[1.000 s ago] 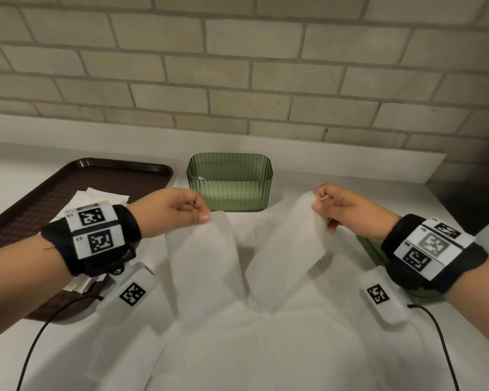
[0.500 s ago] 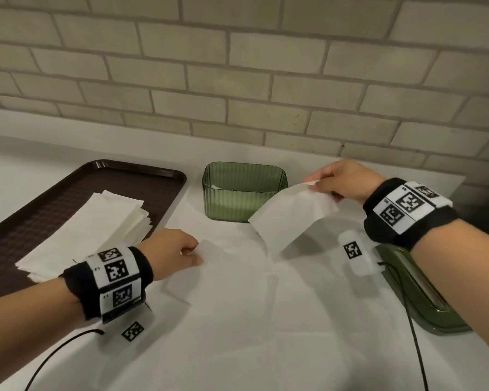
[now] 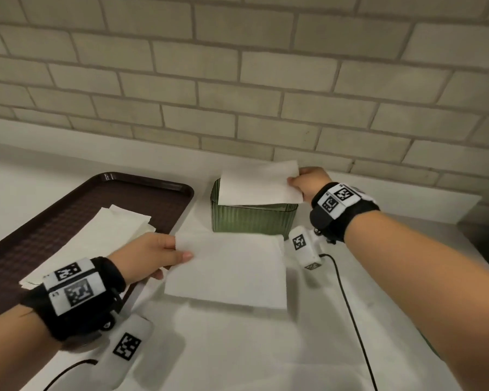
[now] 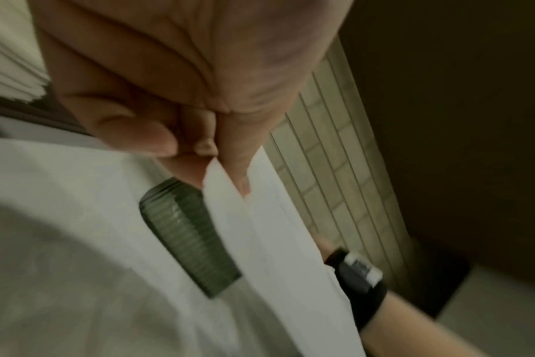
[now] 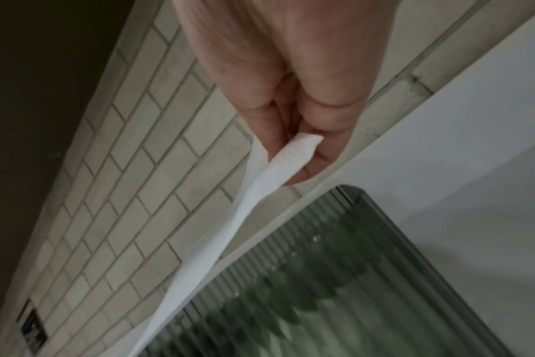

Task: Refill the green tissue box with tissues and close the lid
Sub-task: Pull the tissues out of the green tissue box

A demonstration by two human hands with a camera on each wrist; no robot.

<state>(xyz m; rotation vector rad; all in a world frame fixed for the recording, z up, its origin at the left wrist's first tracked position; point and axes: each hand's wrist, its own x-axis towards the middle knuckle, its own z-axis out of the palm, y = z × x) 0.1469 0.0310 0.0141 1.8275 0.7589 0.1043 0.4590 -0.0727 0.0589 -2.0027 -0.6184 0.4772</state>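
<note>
The ribbed green tissue box (image 3: 251,220) stands open on the white table near the wall. My right hand (image 3: 293,184) pinches one white tissue (image 3: 259,184) by its right edge and holds it flat over the box's open top. In the right wrist view the fingers (image 5: 313,154) grip the tissue's folded edge (image 5: 290,151) just above the box (image 5: 321,277). My left hand (image 3: 181,251) pinches a second tissue (image 3: 229,273) by its left edge, low in front of the box. The left wrist view shows that pinch (image 4: 229,178) beside the box (image 4: 186,234). The lid is hidden behind my right arm.
A brown tray (image 3: 141,190) lies at the left with a stack of white tissues (image 3: 108,235) on it. The brick wall (image 3: 266,94) rises close behind the box. Black cables (image 3: 347,306) trail from both wrists across the white table cover (image 3: 266,348).
My right hand has carried its tissue up and back, from beside the box to over its open top. My left hand stays low in front of the box with its own tissue.
</note>
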